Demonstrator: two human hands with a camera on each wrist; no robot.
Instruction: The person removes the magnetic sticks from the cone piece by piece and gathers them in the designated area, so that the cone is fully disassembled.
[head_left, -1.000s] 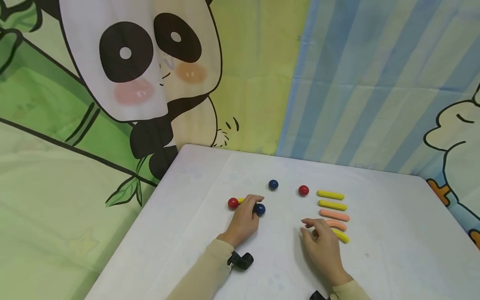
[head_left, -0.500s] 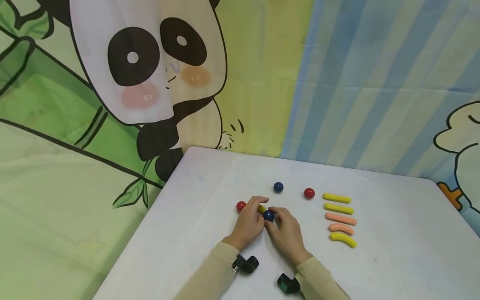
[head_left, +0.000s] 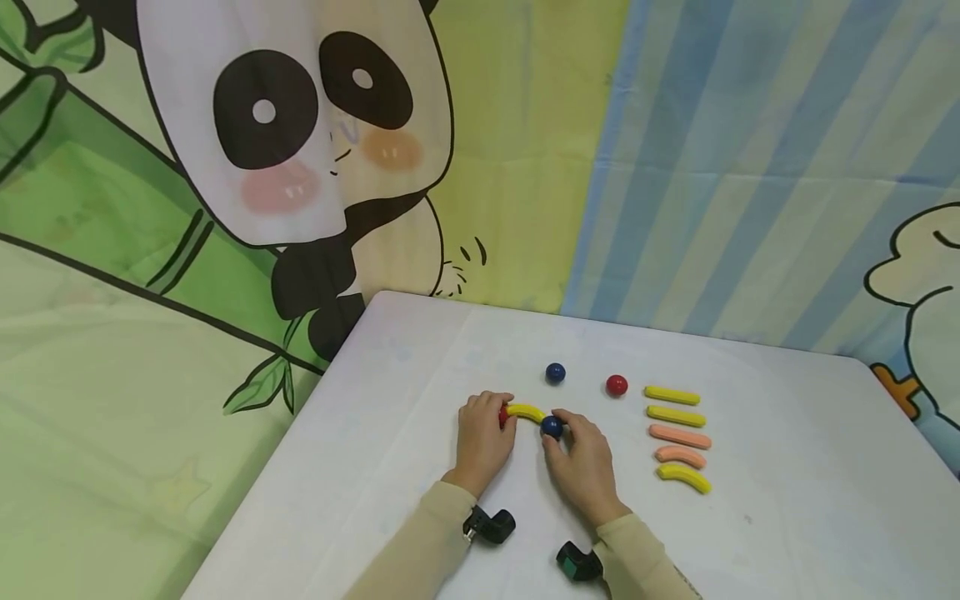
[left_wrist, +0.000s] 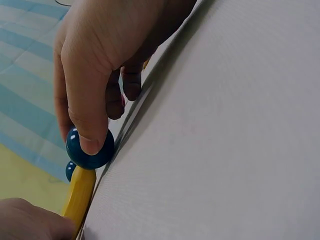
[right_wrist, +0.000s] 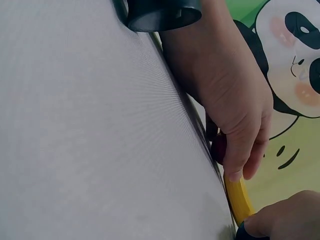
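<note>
A curved yellow stick (head_left: pixel 527 412) lies on the white table, a red ball (head_left: pixel 504 415) at its left end and a blue ball (head_left: pixel 551 427) at its right end. My left hand (head_left: pixel 482 442) grips the red ball, which its fingers and thumb mostly cover. With thumb and fingertips, my right hand (head_left: pixel 587 471) pinches the blue ball. In the left wrist view that ball (left_wrist: pixel 90 150) touches the end of the yellow stick (left_wrist: pixel 80 192). The right wrist view shows my left thumb against the stick's other end (right_wrist: pixel 239 197), with the dark red ball (right_wrist: pixel 218 149) behind it.
Beyond the hands sit another blue ball (head_left: pixel 555 373) and another red ball (head_left: pixel 617 385). To the right lies a column of yellow and pink sticks, including a straight pink one (head_left: pixel 679 437) and a curved yellow one (head_left: pixel 683 478). A panda-printed cloth (head_left: pixel 390 242) hangs behind the table.
My right hand has come left from beside the stick column to the blue ball. My left hand has shifted left from the yellow stick to the red ball, uncovering the stick.
</note>
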